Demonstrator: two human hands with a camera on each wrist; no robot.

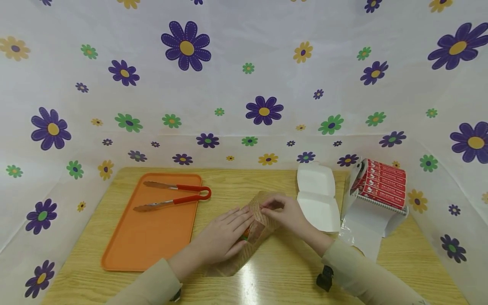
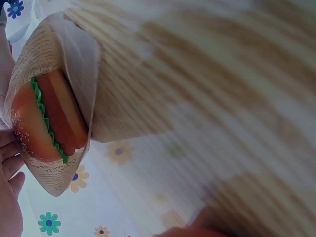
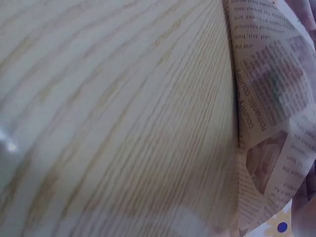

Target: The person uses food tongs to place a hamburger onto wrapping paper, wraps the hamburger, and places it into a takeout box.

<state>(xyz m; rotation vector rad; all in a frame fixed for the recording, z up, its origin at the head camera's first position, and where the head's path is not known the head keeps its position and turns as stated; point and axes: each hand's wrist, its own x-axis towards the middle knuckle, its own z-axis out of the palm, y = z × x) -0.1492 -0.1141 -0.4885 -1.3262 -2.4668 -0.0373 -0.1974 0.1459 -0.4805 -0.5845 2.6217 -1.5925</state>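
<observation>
your left hand (image 1: 225, 235) lies over the wrapped bundle with its fingers fairly straight and side by side, thumb held apart from them. your right hand (image 1: 286, 216) has thumb and forefinger brought narrowly together, pinching the edge of the brown printed paper (image 3: 276, 89) on the bundle's far right side. the burger (image 2: 52, 118) is inside that paper, between your two hands and near the middle of the table (image 1: 289, 279). from above, only a bit of it shows past your left fingers; the left wrist view gives its open side, with a seeded bun, a wavy green leaf and a brown layer (the seeded top faces your fingers).

to your left lies an orange tray (image 1: 152, 241), and on it a pair of tongs (image 1: 188, 198) with red handles, arms spread, the looped end sticking out past the tray's right edge. just beyond your right hand, a white box (image 1: 318, 216) stands open with its lid laid back. farther right is a red printed roll (image 1: 385, 182) in a white holder (image 1: 367, 212). a flowered cloth (image 1: 221, 80) hangs behind the table.
</observation>
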